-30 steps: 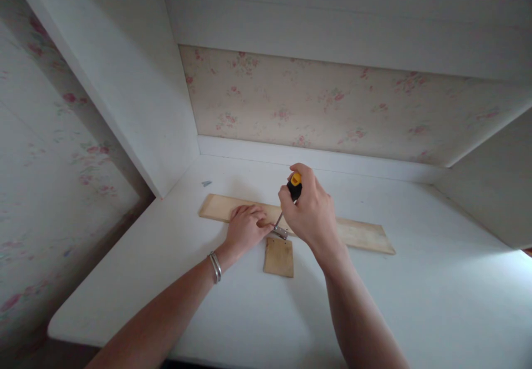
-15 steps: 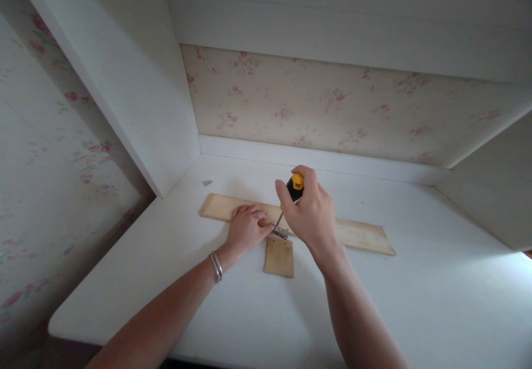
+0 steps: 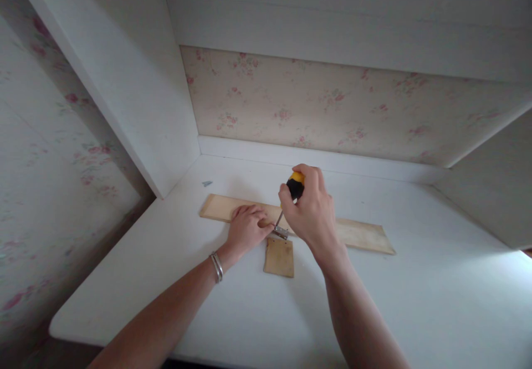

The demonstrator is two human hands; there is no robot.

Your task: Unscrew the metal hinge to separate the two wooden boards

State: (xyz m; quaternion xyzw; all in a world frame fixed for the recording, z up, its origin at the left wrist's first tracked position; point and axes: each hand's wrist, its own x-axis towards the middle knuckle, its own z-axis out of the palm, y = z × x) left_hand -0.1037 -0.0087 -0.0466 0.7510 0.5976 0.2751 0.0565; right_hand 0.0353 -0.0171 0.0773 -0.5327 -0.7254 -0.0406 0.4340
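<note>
My right hand (image 3: 313,214) is wrapped round the black and yellow handle of a screwdriver (image 3: 295,187). Its shaft slants down to a small metal hinge (image 3: 281,234) at the near edge of a long wooden board (image 3: 366,236). Whether the tip sits in a screw is too small to tell. On the board, left of the hinge, my left hand (image 3: 247,227) presses down with curled fingers, its thumb side reaching the hinge. Just below the hinge lies a small square wooden piece (image 3: 279,259) with two dark holes near its top edge.
A small grey metal piece (image 3: 206,183) lies on the white tabletop (image 3: 233,313) behind the board's left end. White panels (image 3: 137,97) stand at the left and right, and a white ledge (image 3: 332,161) runs along the back below floral wallpaper (image 3: 282,103).
My right hand has turned the screwdriver handle slightly, and the fingers sit a little differently round it. The left hand, board and wooden piece stay put.
</note>
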